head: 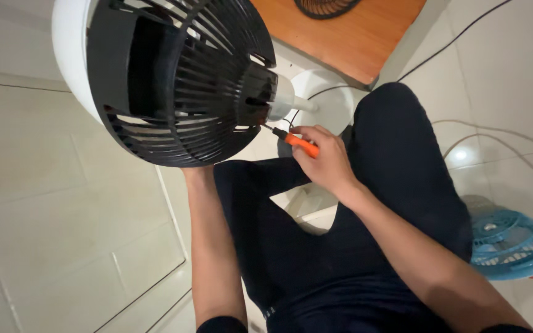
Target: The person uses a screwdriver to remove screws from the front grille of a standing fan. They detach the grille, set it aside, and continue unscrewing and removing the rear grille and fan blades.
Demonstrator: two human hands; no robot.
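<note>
Plainly risky: right hand [325, 161] clamped on an orange-handled screwdriver [297, 143], tip at the black rear grille [180, 80] of the raised fan, left hand hidden behind, grip impossible to tell, so a slipped tip or tipping fan looks possible.

Viewpoint: the scene is seen from head height, straight above the black fan grille [180, 80].
Direction: faced steeply downward.
Nearness: the grille is viewed close up.
</note>
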